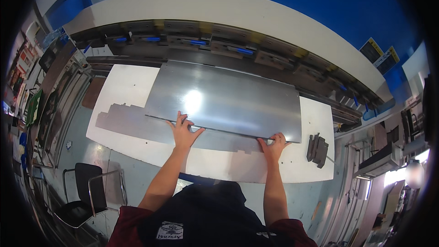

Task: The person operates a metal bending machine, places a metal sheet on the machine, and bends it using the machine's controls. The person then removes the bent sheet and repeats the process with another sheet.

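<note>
A wide, shiny metal sheet [228,96] lies in front of me, its far edge reaching in under the tooling of a blue and white press brake [219,9]. My left hand [183,132] pinches the sheet's near edge left of its middle, fingers on top and thumb along the edge. Close to the near right corner, my right hand [274,147] grips the same edge, also closed. Beneath it a flat grey metal piece with a stepped outline [123,121] rests on the white table [219,164], partly covered by the sheet.
Several dark metal blocks [317,150] sit on the table's right end. A row of clamps with blue handles [198,43] runs along the machine above the sheet. At the lower left stands a black chair [87,192]. Racks line both sides.
</note>
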A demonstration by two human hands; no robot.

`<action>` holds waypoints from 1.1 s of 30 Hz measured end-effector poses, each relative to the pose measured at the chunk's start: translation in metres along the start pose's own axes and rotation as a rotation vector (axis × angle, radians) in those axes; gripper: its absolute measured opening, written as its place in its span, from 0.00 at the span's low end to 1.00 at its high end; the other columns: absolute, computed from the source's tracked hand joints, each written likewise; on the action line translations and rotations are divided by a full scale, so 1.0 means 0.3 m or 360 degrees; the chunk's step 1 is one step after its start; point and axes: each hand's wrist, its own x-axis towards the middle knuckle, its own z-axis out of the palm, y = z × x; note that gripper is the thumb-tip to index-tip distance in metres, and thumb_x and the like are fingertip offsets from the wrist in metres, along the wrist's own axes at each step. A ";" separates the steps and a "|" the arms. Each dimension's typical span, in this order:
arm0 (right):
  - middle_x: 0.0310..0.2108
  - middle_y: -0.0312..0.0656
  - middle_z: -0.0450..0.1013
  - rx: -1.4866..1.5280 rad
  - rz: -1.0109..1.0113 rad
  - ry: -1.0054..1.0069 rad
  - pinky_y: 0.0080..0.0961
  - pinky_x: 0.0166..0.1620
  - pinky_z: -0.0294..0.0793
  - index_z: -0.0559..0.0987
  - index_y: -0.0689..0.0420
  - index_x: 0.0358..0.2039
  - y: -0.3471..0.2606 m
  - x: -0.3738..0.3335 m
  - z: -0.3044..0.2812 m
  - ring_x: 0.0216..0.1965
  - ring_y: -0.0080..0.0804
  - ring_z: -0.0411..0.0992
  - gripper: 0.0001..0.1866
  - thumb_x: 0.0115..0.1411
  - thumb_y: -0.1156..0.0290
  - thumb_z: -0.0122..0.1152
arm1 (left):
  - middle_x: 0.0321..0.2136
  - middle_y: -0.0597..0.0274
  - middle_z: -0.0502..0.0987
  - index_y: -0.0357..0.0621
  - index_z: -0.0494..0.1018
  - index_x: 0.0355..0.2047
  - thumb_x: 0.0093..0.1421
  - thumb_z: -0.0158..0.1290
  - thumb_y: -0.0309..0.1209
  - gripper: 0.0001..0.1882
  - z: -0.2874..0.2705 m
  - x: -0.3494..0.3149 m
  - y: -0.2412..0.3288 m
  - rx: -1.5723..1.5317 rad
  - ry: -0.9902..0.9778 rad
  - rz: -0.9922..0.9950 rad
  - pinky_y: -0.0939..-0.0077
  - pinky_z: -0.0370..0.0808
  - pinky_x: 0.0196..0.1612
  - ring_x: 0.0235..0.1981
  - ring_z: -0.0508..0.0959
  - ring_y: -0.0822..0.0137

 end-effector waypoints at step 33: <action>0.55 0.44 0.73 0.0070 -0.0376 0.0507 0.80 0.72 0.31 0.77 0.54 0.47 -0.135 0.272 -0.160 0.72 0.55 0.61 0.30 0.54 0.50 0.79 | 0.59 0.52 0.74 0.43 0.81 0.44 0.53 0.74 0.47 0.26 -0.153 0.303 0.169 -0.0166 0.0690 0.0539 0.21 0.40 0.74 0.73 0.63 0.43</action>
